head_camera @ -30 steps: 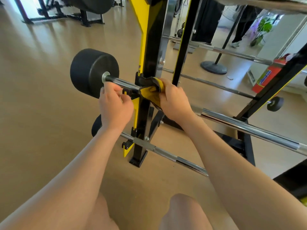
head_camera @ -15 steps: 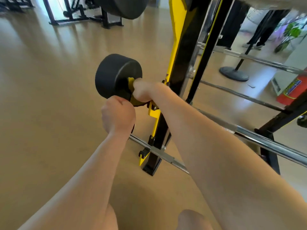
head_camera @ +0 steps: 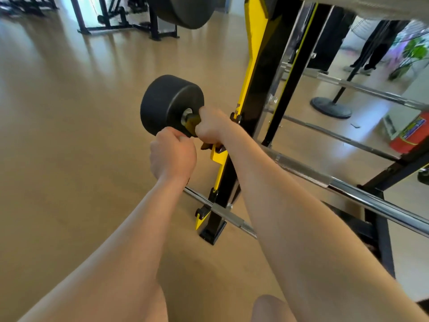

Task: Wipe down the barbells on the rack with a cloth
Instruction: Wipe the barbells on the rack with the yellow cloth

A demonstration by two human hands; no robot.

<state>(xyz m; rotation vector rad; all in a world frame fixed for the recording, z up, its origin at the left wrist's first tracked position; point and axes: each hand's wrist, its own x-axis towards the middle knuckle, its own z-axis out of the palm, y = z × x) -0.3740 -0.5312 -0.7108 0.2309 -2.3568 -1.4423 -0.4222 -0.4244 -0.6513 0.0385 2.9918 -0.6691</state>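
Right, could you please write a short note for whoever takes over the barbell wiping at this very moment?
Right hand: grips the yellow cloth wrapped round the chrome steel barbell, right beside its black cylindrical end weight.
Left hand: fingers curled just beside the cloth; what it holds, if anything, is hidden.
The barbell rests on the black and yellow rack; a second chrome bar sits lower down.
Done: the cloth is at this bar's weight end; how much is already clean cannot be told.
Left: probably the rest of this bar, then the lower bar.
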